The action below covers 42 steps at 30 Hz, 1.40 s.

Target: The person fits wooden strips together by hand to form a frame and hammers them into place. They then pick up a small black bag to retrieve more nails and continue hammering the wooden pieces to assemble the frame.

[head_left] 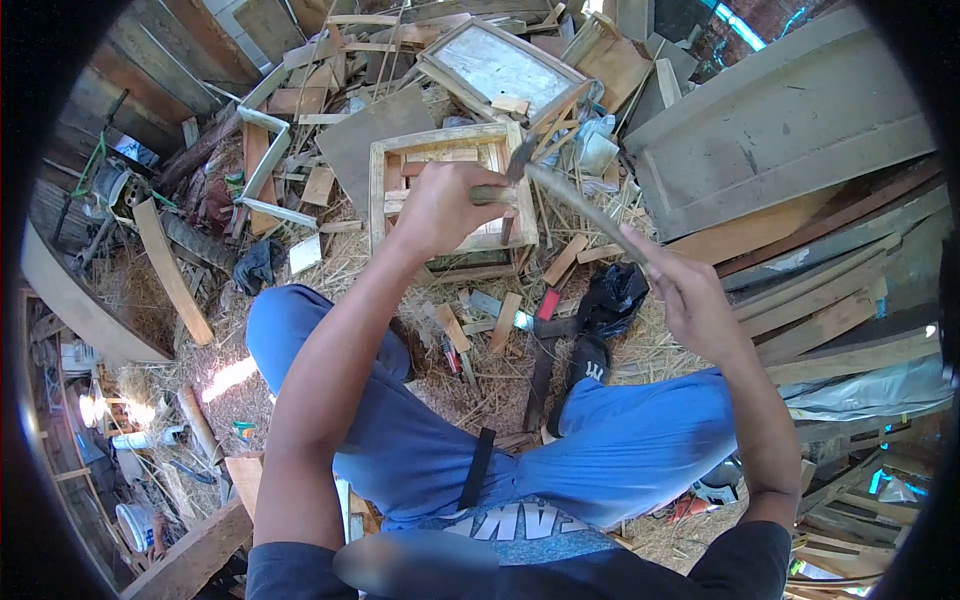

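My right hand (688, 300) is closed around the lower part of a long-handled hammer (585, 207). Its dark head is up at the left, right by my left hand (445, 205). That hand is closed on a short greenish-brown wooden piece (489, 194), whose rounded end points toward the hammer head; I cannot tell what kind of piece it is. Beneath both lies a pale wooden box frame (378, 185) with slats inside, partly hidden by my left hand and forearm.
A handsaw (541, 385), a black plastic bag (613, 298) and wood offcuts (505, 322) lie on the straw-covered ground before my legs. Long planks (825, 310) and a large grey panel (780, 150) line the right side. A framed panel (500, 70) rests behind the box frame.
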### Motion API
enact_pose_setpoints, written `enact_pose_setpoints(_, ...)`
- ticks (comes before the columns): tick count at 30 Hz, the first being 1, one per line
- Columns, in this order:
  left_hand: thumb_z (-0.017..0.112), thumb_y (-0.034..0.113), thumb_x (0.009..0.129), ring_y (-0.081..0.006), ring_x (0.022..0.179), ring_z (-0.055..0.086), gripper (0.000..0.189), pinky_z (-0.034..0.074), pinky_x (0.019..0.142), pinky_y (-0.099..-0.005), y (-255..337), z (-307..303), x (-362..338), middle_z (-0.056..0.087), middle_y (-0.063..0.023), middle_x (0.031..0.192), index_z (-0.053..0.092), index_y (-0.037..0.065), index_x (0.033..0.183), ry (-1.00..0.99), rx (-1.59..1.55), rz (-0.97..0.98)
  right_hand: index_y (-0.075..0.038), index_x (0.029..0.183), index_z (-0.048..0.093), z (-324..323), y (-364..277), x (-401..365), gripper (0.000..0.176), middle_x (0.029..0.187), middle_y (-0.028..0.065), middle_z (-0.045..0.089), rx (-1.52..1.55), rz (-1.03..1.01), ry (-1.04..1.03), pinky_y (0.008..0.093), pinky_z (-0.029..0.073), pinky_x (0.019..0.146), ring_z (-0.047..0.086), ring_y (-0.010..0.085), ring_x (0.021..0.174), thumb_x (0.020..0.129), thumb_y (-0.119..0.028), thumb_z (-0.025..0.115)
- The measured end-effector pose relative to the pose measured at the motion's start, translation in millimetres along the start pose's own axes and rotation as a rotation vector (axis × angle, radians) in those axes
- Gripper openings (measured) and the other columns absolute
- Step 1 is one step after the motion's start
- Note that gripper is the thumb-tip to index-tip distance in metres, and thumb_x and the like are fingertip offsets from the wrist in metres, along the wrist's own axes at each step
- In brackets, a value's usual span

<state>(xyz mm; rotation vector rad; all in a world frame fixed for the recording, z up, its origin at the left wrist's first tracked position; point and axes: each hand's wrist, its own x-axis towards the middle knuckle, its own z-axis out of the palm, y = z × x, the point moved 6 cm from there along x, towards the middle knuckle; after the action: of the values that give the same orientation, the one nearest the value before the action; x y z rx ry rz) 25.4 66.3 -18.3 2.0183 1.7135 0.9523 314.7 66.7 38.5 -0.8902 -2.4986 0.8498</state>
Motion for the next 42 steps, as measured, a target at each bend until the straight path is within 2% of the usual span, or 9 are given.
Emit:
enact_pose_setpoints(4, 0.087, 0.027, 0.075, -0.0359, 0.091, 0.072, 0.041, 0.056, 0.085, -0.0419, -1.5, 1.4, -3.4, 0.075, -0.0212, 0.099, 0.078, 0.005, 0.108, -0.006, -0.036, -0.023, -0.012, 0.154, 0.047, -4.4, 1.4, -1.7, 0.054, 0.075, 0.0075, 0.053, 0.171, 0.171, 0.167, 0.0268, 0.041, 0.059, 0.042, 0.0112, 0.063, 0.103, 0.004, 0.044)
enact_pose_setpoints(7, 0.087, 0.027, 0.075, -0.0359, 0.091, 0.072, 0.040, 0.056, 0.085, -0.0417, -0.8, -0.5, -1.7, 0.075, -0.0212, 0.099, 0.078, 0.005, 0.107, 0.008, -0.033, -0.012, -0.012, 0.154, 0.047, 7.4, -2.1, 0.9, 0.054, 0.071, 0.0051, 0.047, -0.029, -0.048, -0.004, 0.0262, 0.040, 0.059, 0.041, 0.0114, 0.062, 0.103, 0.004, 0.043)
enact_pose_setpoints(10, 0.087, 0.028, 0.075, -0.0358, 0.090, 0.073, 0.040, 0.056, 0.085, -0.0417, -0.1, 0.4, -1.3, 0.075, -0.0208, 0.098, 0.078, 0.005, 0.107, 0.016, 0.001, 0.003, -0.017, 0.156, 0.044, -3.7, -1.6, -1.4, 0.068, 0.074, 0.0150, 0.046, 0.066, 0.042, 0.017, 0.0286, 0.044, 0.061, 0.045, 0.0149, 0.062, 0.095, 0.012, 0.045)
enact_pose_setpoints(17, 0.087, 0.027, 0.075, -0.0365, 0.089, 0.072, 0.040, 0.056, 0.084, -0.0416, -2.0, 0.4, -0.3, 0.074, -0.0208, 0.096, 0.078, 0.004, 0.106, 0.011, -0.022, -0.015, -0.016, 0.156, 0.044, 4.3, 0.1, -2.2, 0.067, 0.073, 0.0097, 0.049, -0.004, 0.006, -0.054, 0.0283, 0.043, 0.061, 0.044, 0.0142, 0.062, 0.096, 0.012, 0.044)
enact_pose_setpoints(23, 0.087, 0.027, 0.074, -0.0368, 0.090, 0.072, 0.040, 0.056, 0.084, -0.0414, -1.3, 0.1, -3.7, 0.075, -0.0210, 0.097, 0.078, 0.003, 0.106, 0.002, -0.007, -0.019, -0.015, 0.156, 0.044, -3.5, 2.8, -5.2, 0.065, 0.073, 0.0078, 0.049, 0.170, 0.081, 0.185, 0.0272, 0.044, 0.061, 0.043, 0.0136, 0.062, 0.097, 0.011, 0.043)
enact_pose_setpoints(25, 0.087, 0.026, 0.075, -0.0368, 0.090, 0.072, 0.040, 0.056, 0.084, -0.0414, -0.5, -0.7, -1.4, 0.075, -0.0211, 0.098, 0.078, 0.003, 0.106, 0.003, 0.019, -0.016, -0.014, 0.156, 0.044, 6.4, -0.8, -3.1, 0.063, 0.076, 0.0089, 0.053, -0.027, -0.033, -0.062, 0.0269, 0.044, 0.062, 0.042, 0.0133, 0.063, 0.098, 0.010, 0.043)
enact_pose_setpoints(31, 0.090, 0.025, 0.074, -0.0327, 0.100, 0.073, 0.041, 0.057, 0.088, -0.0387, 1.2, 0.1, -2.6, 0.075, -0.0182, 0.108, 0.077, 0.001, 0.105, -0.065, -0.020, -0.114, -0.013, 0.155, 0.044, -0.8, -2.8, -6.5, 0.060, 0.080, 0.0092, 0.059, 0.130, 0.026, 0.143, 0.0276, 0.044, 0.063, 0.043, 0.0133, 0.064, 0.100, 0.008, 0.043)
enact_pose_setpoints(34, 0.087, 0.028, 0.074, -0.0376, 0.089, 0.072, 0.040, 0.056, 0.083, -0.0426, 1.7, -2.2, -1.0, 0.074, -0.0213, 0.096, 0.078, 0.004, 0.106, 0.012, 0.005, 0.011, -0.012, 0.155, 0.046, 4.0, -1.0, -6.6, 0.057, 0.078, 0.0097, 0.057, 0.002, 0.055, -0.072, 0.0271, 0.043, 0.062, 0.043, 0.0135, 0.064, 0.100, 0.007, 0.042)
enact_pose_setpoints(42, 0.087, 0.027, 0.074, -0.0375, 0.090, 0.072, 0.041, 0.056, 0.083, -0.0428, 1.2, -1.0, -2.4, 0.074, -0.0210, 0.095, 0.078, 0.004, 0.106, 0.003, -0.032, -0.023, -0.009, 0.153, 0.047, 2.0, -2.6, -6.5, 0.056, 0.076, 0.0100, 0.058, 0.045, -0.022, 0.043, 0.0261, 0.042, 0.060, 0.044, 0.0135, 0.062, 0.099, 0.008, 0.041)
